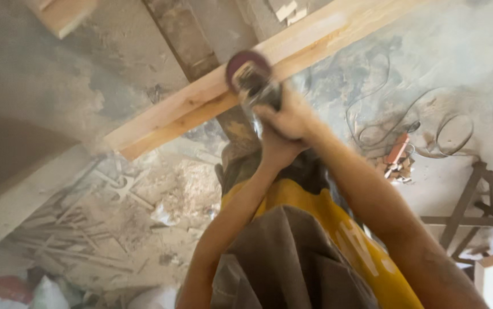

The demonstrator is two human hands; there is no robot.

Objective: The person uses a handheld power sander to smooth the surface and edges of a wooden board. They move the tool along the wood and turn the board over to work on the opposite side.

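Note:
A long pale wooden plank (212,94) runs diagonally from lower left to upper right. An angle grinder (255,83) with a dark red sanding disc (245,64) rests against the plank's edge near its middle. My right hand (292,117) grips the grinder's body from above. My left hand (275,150) sits just below, wrapped around the tool's rear under the right hand. Both forearms reach up from the bottom of the view. The grinder's body is mostly hidden by my hands.
A dark plank (186,37) crosses under the pale one. Sawdust and wood scraps (143,194) cover the floor at left. Loose cables (406,120) and a red brick piece (398,149) lie at right, beside a metal frame (469,212).

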